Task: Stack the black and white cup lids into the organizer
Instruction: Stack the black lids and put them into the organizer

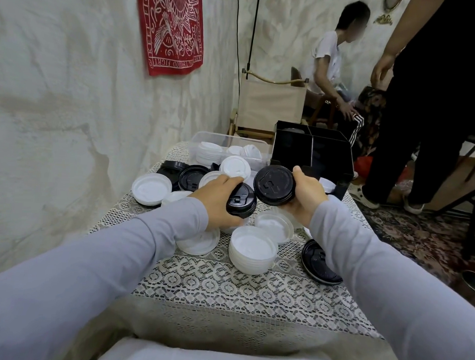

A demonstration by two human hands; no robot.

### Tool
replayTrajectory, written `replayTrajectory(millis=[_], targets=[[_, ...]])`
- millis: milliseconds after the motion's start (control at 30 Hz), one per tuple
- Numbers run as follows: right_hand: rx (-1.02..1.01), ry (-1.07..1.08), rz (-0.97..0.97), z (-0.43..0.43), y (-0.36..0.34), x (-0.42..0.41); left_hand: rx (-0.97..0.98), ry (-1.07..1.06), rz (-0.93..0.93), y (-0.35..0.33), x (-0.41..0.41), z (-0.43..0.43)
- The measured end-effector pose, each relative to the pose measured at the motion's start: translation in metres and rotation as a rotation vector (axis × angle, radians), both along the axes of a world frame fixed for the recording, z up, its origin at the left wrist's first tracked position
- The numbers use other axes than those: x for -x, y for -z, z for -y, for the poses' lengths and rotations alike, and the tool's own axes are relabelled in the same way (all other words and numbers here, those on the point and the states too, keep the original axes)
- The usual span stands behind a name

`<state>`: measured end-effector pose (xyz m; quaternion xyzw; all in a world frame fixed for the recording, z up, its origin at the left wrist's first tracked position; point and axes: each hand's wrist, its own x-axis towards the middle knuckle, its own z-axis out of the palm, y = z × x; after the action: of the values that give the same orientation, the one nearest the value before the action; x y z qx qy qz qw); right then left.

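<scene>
Counts: two hands, each holding one black lid.

Left hand [216, 203], frame centre, grips black lid [241, 200]. Its fingers are curled over the far edge and the lid is tilted up on edge.

Right hand [308, 195] holds second black lid [273, 184] just to the right. The thumb is on the upper rim, the fingers are curled underneath, and the top face is toward the camera. The two held lids overlap in view; cannot tell if they touch.

Loose black lids on the lace tablecloth [226, 285]: at least three. Two are in the pile left of centre [193, 176]. One is at lower right [320, 262], maybe a small stack.

White lids: roughly seven loose singles scattered around the hands, e.g. at left [151, 187], some open side up. There is also one white stack [252, 250] below centre, open side up.

Containers: two.
- Clear bin [205, 136], above centre, holds several stacks of white lids [209, 151].
- Black organizer [289, 152], right of the bin, is divided into compartments. Something dark sits in the far-left compartment, too dim to tell what. One white lid lies against the organizer's front [327, 185].

Background:
- Two people at upper right, one seated, one standing.
- Red banner [172, 27] on the wall at upper left.
- Canvas chair [269, 105] behind the table.
</scene>
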<state>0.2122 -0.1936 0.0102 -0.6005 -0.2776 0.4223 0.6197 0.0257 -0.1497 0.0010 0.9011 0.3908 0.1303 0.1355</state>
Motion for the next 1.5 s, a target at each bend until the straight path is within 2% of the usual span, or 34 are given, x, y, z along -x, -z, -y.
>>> replayTrajectory(millis=[100, 200, 333, 433, 567, 833, 1167, 1367, 1500], targets=[[0.018, 0.067, 0.066, 0.000, 0.000, -0.004, -0.034, 0.010, 0.034, -0.002, 0.002, -0.003], [0.049, 0.133, 0.234, -0.008, 0.008, -0.018, -0.055, 0.026, 0.101, -0.006, 0.003, -0.006], [0.104, 0.114, 0.350, -0.017, 0.018, -0.027, -0.088, 0.090, 0.199, -0.012, -0.002, -0.002], [0.156, 0.068, 0.296, -0.011, 0.005, -0.010, -0.150, 0.174, 0.200, -0.013, -0.012, 0.001], [0.113, -0.077, 0.146, -0.010, -0.001, 0.007, -0.217, 0.255, 0.153, -0.010, -0.023, 0.008], [0.039, -0.217, -0.153, 0.002, -0.005, 0.014, -0.207, 0.243, 0.138, -0.014, -0.025, 0.008], [0.046, -0.348, -0.253, 0.007, -0.004, 0.017, -0.113, 0.222, 0.151, -0.011, -0.023, 0.009], [0.110, -0.434, -0.196, 0.004, 0.000, 0.012, -0.055, 0.182, 0.150, -0.010, -0.017, 0.003], [0.047, -0.562, -0.201, 0.011, -0.002, 0.011, -0.017, 0.100, 0.140, -0.009, -0.016, 0.000]])
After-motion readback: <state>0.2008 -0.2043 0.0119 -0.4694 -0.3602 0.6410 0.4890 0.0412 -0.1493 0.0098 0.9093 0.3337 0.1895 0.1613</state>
